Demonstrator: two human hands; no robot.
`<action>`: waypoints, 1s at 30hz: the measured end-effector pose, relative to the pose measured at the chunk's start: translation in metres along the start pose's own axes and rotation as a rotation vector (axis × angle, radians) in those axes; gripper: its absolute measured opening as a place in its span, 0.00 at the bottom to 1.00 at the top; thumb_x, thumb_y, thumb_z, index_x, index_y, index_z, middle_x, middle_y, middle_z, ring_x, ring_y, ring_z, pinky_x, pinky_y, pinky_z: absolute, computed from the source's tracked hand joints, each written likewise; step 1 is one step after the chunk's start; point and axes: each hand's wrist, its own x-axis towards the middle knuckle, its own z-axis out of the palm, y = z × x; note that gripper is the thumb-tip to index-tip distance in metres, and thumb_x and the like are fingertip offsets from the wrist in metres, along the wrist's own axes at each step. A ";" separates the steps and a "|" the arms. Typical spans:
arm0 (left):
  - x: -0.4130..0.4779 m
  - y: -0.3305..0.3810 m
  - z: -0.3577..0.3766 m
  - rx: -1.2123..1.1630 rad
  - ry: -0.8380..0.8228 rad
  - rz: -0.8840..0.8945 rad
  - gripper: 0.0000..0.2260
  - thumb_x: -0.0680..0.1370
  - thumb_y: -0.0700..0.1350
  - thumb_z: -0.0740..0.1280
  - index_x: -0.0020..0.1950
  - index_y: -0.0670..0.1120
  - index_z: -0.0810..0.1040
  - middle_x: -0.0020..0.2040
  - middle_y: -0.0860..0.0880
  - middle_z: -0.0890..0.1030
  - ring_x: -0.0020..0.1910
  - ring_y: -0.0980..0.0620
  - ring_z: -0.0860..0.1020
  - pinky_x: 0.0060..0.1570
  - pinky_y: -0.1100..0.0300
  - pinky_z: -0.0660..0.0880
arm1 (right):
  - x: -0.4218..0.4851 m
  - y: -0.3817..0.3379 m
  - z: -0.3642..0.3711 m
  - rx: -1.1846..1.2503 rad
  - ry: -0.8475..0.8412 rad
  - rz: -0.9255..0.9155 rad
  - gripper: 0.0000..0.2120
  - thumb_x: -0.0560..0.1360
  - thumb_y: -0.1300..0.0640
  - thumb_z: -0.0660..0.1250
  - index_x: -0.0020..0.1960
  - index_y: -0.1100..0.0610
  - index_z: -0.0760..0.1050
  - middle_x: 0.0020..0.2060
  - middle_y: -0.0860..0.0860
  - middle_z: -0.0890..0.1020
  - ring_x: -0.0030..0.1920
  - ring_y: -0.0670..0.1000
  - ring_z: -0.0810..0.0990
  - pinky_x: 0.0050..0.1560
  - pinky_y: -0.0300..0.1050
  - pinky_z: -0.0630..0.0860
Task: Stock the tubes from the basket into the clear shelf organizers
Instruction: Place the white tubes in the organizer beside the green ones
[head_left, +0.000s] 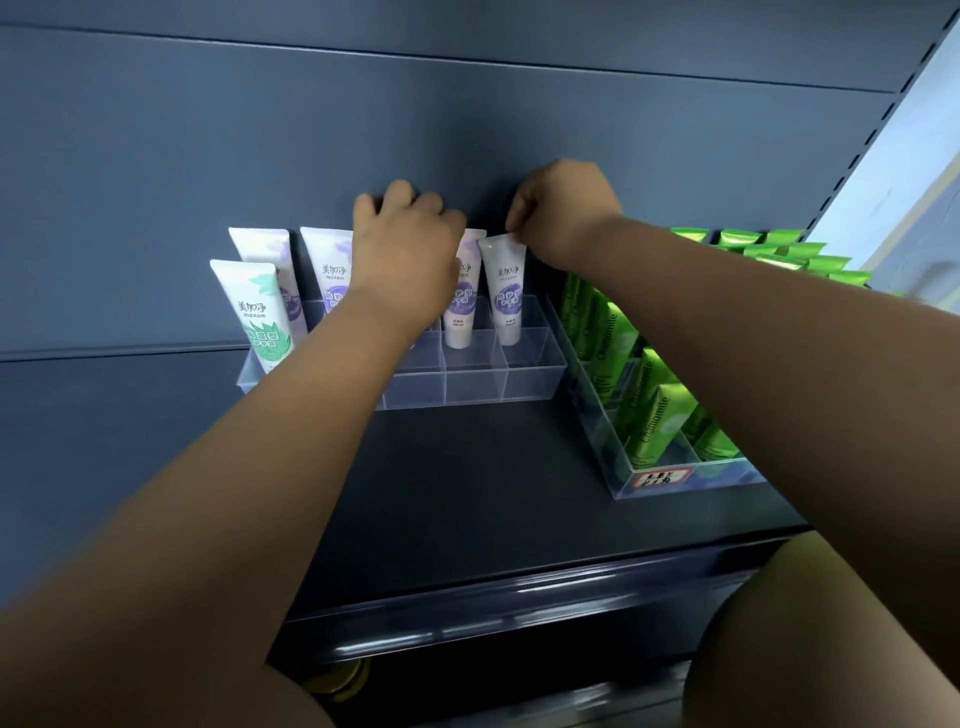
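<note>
My right hand (563, 208) pinches a purple tube's (505, 288) crimp, seating it upright in the clear organizer (519, 384); my left hand (408, 244) curls closed, contents hidden.

white tubes (508, 291): "maxam" | green tubes (648, 410): "Chamomile"

Left hand (410, 244) covers most of one purple tube (464, 291); what it grips is hidden. Yellow object (343, 678) below shelf (467, 493) unidentifiable. Green tubes (649, 395) cut off right.
</note>
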 end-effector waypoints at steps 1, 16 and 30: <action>0.000 0.000 0.000 0.000 0.000 0.002 0.10 0.75 0.45 0.70 0.56 0.47 0.79 0.54 0.46 0.80 0.60 0.40 0.72 0.57 0.47 0.66 | 0.000 0.000 0.001 -0.004 -0.009 0.004 0.11 0.74 0.62 0.66 0.47 0.52 0.85 0.49 0.52 0.86 0.53 0.55 0.82 0.56 0.46 0.80; -0.003 0.001 0.001 -0.031 -0.027 -0.007 0.10 0.78 0.48 0.67 0.58 0.47 0.79 0.54 0.47 0.80 0.61 0.40 0.72 0.57 0.47 0.65 | -0.001 0.015 0.014 -0.044 0.033 0.116 0.14 0.73 0.62 0.63 0.53 0.54 0.84 0.50 0.56 0.83 0.51 0.61 0.81 0.51 0.48 0.79; -0.007 0.007 -0.005 -0.079 -0.063 -0.036 0.15 0.80 0.52 0.61 0.60 0.45 0.79 0.56 0.44 0.81 0.60 0.39 0.74 0.62 0.44 0.68 | -0.001 0.020 0.008 -0.081 -0.026 0.045 0.12 0.73 0.60 0.64 0.51 0.51 0.83 0.50 0.53 0.84 0.50 0.59 0.81 0.48 0.46 0.79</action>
